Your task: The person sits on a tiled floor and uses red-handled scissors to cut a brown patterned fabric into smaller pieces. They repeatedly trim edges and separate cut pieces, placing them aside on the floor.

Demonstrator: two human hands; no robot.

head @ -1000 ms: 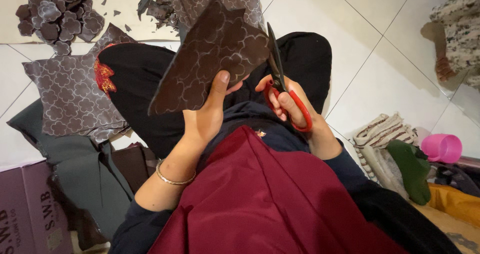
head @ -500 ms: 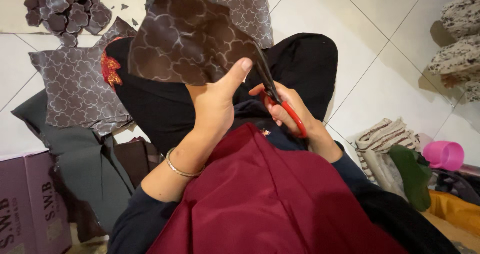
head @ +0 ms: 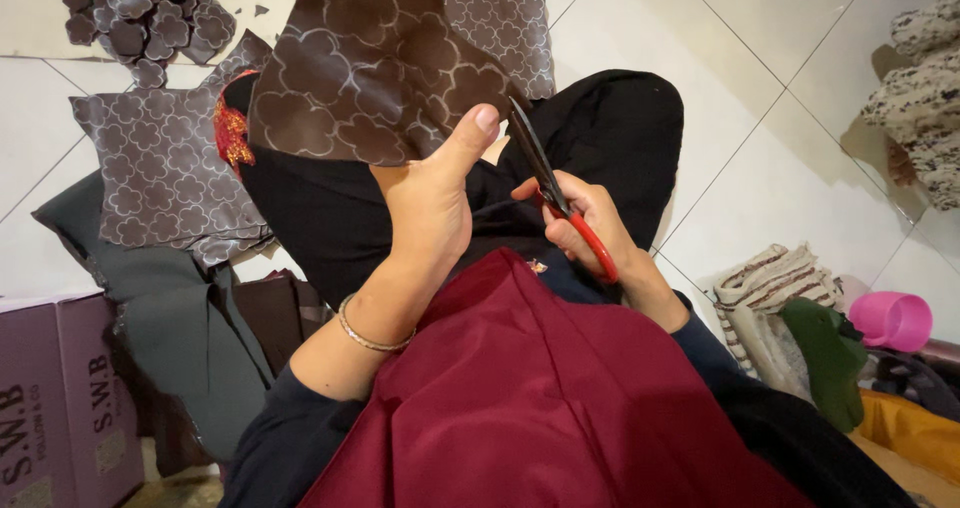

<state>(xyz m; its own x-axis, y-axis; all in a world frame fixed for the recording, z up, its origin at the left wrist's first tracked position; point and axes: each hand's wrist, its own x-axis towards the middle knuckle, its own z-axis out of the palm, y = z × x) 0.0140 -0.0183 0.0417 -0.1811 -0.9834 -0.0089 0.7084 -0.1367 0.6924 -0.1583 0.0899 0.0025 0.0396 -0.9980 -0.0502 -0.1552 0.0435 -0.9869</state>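
The left hand (head: 430, 208) holds a brown fabric sheet (head: 370, 78) printed with a pale quatrefoil outline pattern; its fingers are closed on the sheet's lower right corner, with the thumb pressed flat on the near face and the remaining fingers hidden behind the cloth; the sheet stands raised above the lap, extending up and to the left from the grip

The right hand (head: 590, 218) grips red-handled scissors (head: 555, 193); its fingers are wrapped through and around the handle loops; the dark blades point up and slightly left, their long axis running close beside the left thumb tip; the blade tips lie at the sheet's right edge, just beside the pinched corner; whether the blades are parted or closed on the cloth cannot be told; the right hand is the nearer of the two to the cutting edge, and the sheet lies up and left of it

The person sits on a white tiled floor (head: 760, 98); a pile of cut brown shapes (head: 150, 18) lies at upper left; a grey patterned fabric piece (head: 160, 168) lies flat to the left; a purple box (head: 60, 398) stands at lower left; a pink cup (head: 890, 318) sits at right
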